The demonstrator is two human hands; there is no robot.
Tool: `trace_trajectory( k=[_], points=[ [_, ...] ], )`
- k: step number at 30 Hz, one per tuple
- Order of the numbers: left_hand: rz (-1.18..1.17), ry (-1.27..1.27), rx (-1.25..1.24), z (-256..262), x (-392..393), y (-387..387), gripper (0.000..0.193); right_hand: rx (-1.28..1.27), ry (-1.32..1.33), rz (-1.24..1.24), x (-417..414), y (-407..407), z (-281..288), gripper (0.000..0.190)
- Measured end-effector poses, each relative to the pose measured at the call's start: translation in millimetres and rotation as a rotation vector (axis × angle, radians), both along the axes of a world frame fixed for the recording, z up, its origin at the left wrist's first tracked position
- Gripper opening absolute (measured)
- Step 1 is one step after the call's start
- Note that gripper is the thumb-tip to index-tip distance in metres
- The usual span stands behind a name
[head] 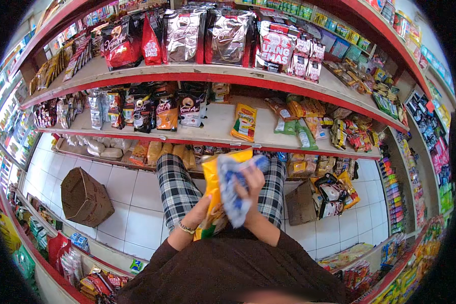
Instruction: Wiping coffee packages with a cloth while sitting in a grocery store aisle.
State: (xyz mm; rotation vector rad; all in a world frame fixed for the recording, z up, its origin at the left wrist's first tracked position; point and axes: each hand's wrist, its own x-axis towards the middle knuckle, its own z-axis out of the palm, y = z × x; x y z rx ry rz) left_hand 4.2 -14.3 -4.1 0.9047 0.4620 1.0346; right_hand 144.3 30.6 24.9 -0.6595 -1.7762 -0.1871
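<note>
My left hand grips a yellow plastic food packet by its side, above my lap. A blue and white cloth is bunched in my right hand and lies against the packet's face. The cloth is blurred and covers much of the packet's front. On the middle shelf ahead, another yellow packet with green and red at its base lies alone. Left of it stand coffee pouches.
An open cardboard box stands on the tiled floor at left. At right, another cardboard box sits beside a heap of packets. The upper shelf holds large coffee bags. Stocked shelves also curve around behind me.
</note>
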Motion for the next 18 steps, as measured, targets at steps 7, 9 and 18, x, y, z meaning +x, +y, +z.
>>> trace_trajectory(
  k=[7, 9, 18],
  points=[
    [-0.024, 0.027, 0.019, 8.2, 3.9, 1.5, 0.069, 0.021, -0.089, 0.094, 7.0, 1.5, 16.2, 0.035],
    [-0.024, 0.033, 0.028, 8.0, -1.1, -0.6, 0.069, -0.076, 0.019, 0.0, 15.5, 18.9, 4.5, 0.037],
    [-0.051, 0.172, 0.015, -3.0, -3.6, 2.0, 0.075, -0.097, -0.092, 0.144, 15.1, -8.6, 52.1, 0.039]
  ],
)
